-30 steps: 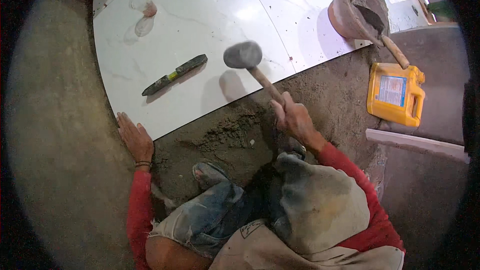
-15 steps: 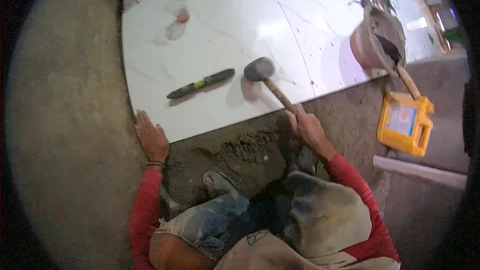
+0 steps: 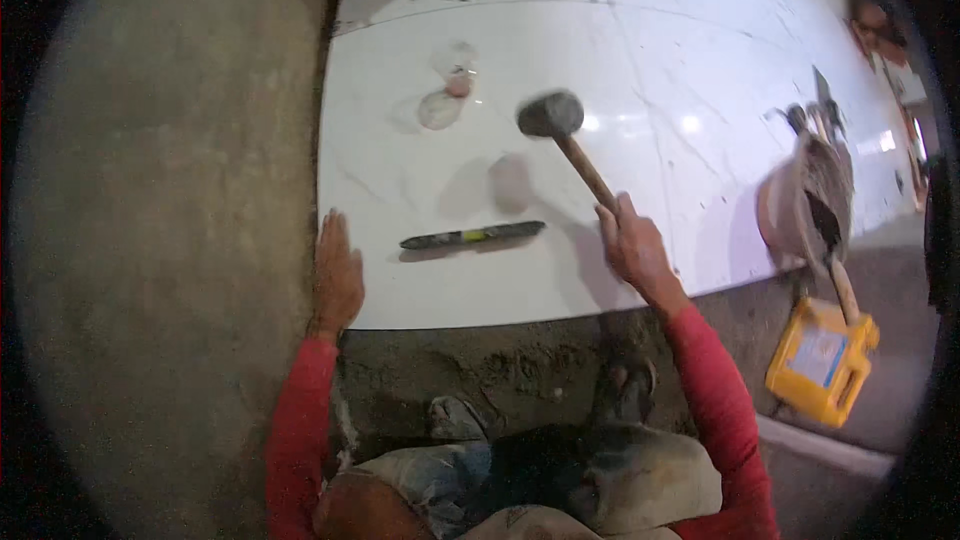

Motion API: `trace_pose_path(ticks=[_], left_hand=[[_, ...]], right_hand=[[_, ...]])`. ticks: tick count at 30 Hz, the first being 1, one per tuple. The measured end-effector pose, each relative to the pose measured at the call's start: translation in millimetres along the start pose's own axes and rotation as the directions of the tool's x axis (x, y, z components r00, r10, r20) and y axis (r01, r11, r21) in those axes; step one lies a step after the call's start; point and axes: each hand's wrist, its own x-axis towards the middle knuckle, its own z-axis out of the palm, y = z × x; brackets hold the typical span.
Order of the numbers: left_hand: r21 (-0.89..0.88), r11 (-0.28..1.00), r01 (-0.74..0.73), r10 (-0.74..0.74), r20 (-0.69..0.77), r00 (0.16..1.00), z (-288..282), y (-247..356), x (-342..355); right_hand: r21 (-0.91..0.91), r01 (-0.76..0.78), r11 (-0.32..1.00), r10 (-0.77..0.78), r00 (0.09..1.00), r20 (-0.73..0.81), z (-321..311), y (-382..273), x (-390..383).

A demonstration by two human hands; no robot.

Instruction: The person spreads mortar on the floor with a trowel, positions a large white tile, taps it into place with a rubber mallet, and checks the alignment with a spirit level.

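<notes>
My right hand [image 3: 640,248] is closed round the wooden handle of a rubber mallet [image 3: 552,114], its dark head raised over a white, faintly veined floor tile [image 3: 380,280]. The mallet's shadow falls on the tile below it. My left hand [image 3: 338,275] lies flat along the tile's left edge, by the wall, fingers stretched out. A dark spirit level [image 3: 472,235] with a yellow-green middle rests on the tile between my hands. Farther back on the tile lies a clear plastic object with a reddish middle [image 3: 458,86]; its kind I cannot make out.
At the right, a mortar-caked bucket [image 3: 790,205] holds a wooden-handled tool, with more tools behind it. A yellow jerrycan [image 3: 822,360] stands nearer me, beside a pale strip [image 3: 820,448]. Rough mortar [image 3: 500,365] runs along the tile's front edge. A bare wall [image 3: 180,220] bounds the left.
The mallet has been lifted and moved farther over the tile. My left hand has moved forward along the tile's left edge. The whole view has shifted and turned.
</notes>
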Motion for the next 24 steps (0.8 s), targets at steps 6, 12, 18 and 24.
trace_pose_path(ticks=[6, 12, 18, 24], left_hand=[[0.009, 0.99, -0.142, 0.142, -0.158, 0.977, 16, -13, 145], [-0.019, 0.983, -0.182, 0.168, -0.297, 0.94, 48, 5, 318], [-0.005, 0.99, -0.141, 0.126, -0.415, 0.901, 72, 7, 400], [-0.055, 0.993, -0.107, 0.075, -0.419, 0.905, 65, 13, 398]], right_hand=[[0.294, 0.006, 0.956, 0.04, 0.988, -0.151, -32, 15, 30], [0.263, 0.169, 0.95, -0.117, 0.972, -0.203, -36, -13, 168], [-0.064, 0.413, 0.909, -0.417, 0.887, -0.199, -25, -77, 342], [0.101, 0.621, 0.777, -0.484, 0.693, -0.535, 18, -143, 447]])
